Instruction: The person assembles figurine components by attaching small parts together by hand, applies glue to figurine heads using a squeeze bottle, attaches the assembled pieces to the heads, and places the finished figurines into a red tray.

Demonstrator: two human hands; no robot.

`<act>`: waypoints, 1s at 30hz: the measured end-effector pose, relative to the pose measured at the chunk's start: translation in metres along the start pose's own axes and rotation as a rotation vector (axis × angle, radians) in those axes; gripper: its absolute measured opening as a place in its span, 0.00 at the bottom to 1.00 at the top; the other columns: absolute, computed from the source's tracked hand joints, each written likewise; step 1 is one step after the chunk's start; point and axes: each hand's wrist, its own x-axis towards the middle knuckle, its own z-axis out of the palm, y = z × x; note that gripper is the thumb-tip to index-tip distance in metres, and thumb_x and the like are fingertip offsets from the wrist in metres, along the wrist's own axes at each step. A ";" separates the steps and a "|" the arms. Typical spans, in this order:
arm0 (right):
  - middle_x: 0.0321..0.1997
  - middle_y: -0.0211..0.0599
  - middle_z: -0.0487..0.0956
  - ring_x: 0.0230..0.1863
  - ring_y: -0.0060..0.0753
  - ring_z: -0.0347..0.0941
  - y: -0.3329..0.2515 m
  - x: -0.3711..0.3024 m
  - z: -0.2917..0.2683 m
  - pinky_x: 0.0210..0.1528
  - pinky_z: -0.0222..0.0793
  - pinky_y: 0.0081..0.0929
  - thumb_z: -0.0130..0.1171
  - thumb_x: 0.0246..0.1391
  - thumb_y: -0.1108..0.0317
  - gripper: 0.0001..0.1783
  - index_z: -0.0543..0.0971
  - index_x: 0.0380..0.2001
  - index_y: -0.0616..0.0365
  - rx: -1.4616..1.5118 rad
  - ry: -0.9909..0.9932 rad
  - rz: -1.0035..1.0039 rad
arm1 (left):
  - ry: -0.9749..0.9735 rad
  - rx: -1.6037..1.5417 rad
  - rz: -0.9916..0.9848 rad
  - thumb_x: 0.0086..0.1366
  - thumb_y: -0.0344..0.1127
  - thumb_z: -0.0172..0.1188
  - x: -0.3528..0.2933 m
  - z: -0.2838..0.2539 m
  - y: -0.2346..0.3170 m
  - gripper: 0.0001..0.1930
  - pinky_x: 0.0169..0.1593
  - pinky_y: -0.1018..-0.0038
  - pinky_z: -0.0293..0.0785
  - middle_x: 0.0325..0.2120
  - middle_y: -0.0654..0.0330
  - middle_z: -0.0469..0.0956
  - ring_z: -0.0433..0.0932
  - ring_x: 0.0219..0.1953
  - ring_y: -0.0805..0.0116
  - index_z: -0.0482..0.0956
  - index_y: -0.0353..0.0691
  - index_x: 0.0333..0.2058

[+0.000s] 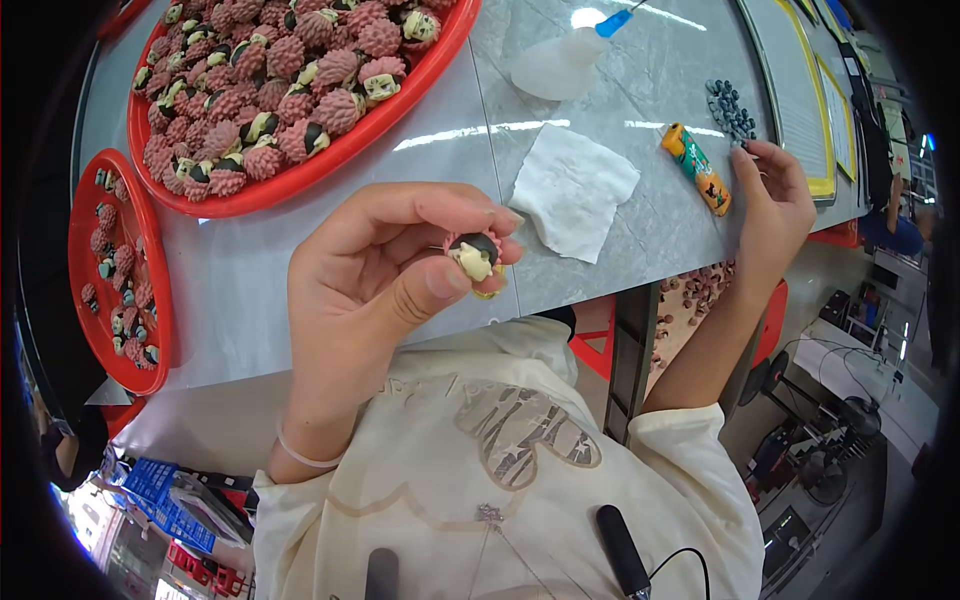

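My left hand (375, 275) is closed around a small pink ruffled piece (474, 254) with a black and a cream part on its face. Thumb and fingertips grip it in front of my chest. At the right side of the table, my right hand (775, 195) reaches to the near edge of a small pile of dark blue-grey bits (731, 108). Its thumb and forefinger come together there; what is between them is too small to make out. Beside that hand lies an orange and green lighter-shaped thing (697, 170) with a yellow end.
A big red tray (330, 150) heaped with similar pink pieces stands at the far left. A smaller red tray (160, 300) holds several more. A crumpled white cloth (573, 190) and a white squeeze bottle (555, 68) with a blue needle tip lie mid-table. Yellow-edged sheets (805, 100) lie far right.
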 end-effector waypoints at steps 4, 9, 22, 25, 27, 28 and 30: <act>0.30 0.33 0.73 0.33 0.21 0.69 -0.005 -0.003 0.001 0.36 0.64 0.14 0.57 0.41 0.79 0.11 0.72 0.32 0.65 0.034 0.011 -0.085 | 0.021 0.016 -0.016 0.53 0.33 0.57 -0.001 0.000 0.003 0.14 0.34 0.78 0.71 0.34 0.51 0.71 0.74 0.34 0.67 0.68 0.31 0.35; 0.38 0.42 0.71 0.35 0.28 0.69 -0.058 -0.028 -0.012 0.37 0.64 0.19 0.49 0.46 0.79 0.11 0.69 0.37 0.68 0.410 -0.159 0.013 | 0.044 0.003 -0.047 0.52 0.37 0.59 0.000 -0.003 0.002 0.16 0.33 0.80 0.71 0.34 0.50 0.70 0.74 0.33 0.66 0.68 0.33 0.35; 0.35 0.48 0.70 0.28 0.28 0.66 -0.108 -0.064 0.041 0.25 0.63 0.16 0.55 0.42 0.74 0.14 0.69 0.35 0.67 0.791 -0.785 -0.197 | -0.017 -0.047 -0.013 0.51 0.38 0.60 -0.003 -0.007 0.000 0.18 0.33 0.79 0.72 0.34 0.51 0.72 0.75 0.33 0.67 0.68 0.32 0.37; 0.34 0.49 0.70 0.30 0.30 0.68 -0.103 -0.060 0.048 0.28 0.65 0.17 0.56 0.39 0.79 0.13 0.70 0.32 0.67 0.715 -0.797 -0.409 | -0.013 -0.031 0.017 0.51 0.38 0.60 -0.002 -0.008 -0.001 0.18 0.33 0.79 0.72 0.34 0.50 0.72 0.74 0.32 0.68 0.68 0.32 0.36; 0.33 0.49 0.70 0.31 0.32 0.69 -0.104 -0.061 0.048 0.29 0.65 0.17 0.56 0.37 0.81 0.13 0.70 0.31 0.67 0.633 -0.784 -0.564 | -0.010 -0.006 0.031 0.51 0.38 0.60 -0.002 -0.008 -0.001 0.18 0.33 0.79 0.72 0.35 0.50 0.72 0.74 0.32 0.70 0.69 0.32 0.36; 0.33 0.49 0.71 0.32 0.32 0.69 -0.109 -0.067 0.046 0.29 0.66 0.17 0.56 0.35 0.82 0.13 0.70 0.30 0.67 0.644 -0.748 -0.439 | -0.008 -0.007 0.028 0.51 0.38 0.60 -0.002 -0.008 -0.001 0.18 0.33 0.79 0.72 0.35 0.50 0.72 0.74 0.32 0.70 0.69 0.32 0.36; 0.32 0.50 0.71 0.33 0.33 0.69 -0.110 -0.071 0.045 0.29 0.67 0.16 0.56 0.34 0.83 0.13 0.71 0.29 0.67 0.653 -0.713 -0.311 | 0.013 0.014 0.029 0.51 0.38 0.60 -0.002 -0.008 -0.003 0.17 0.32 0.79 0.72 0.33 0.51 0.73 0.74 0.32 0.70 0.69 0.32 0.35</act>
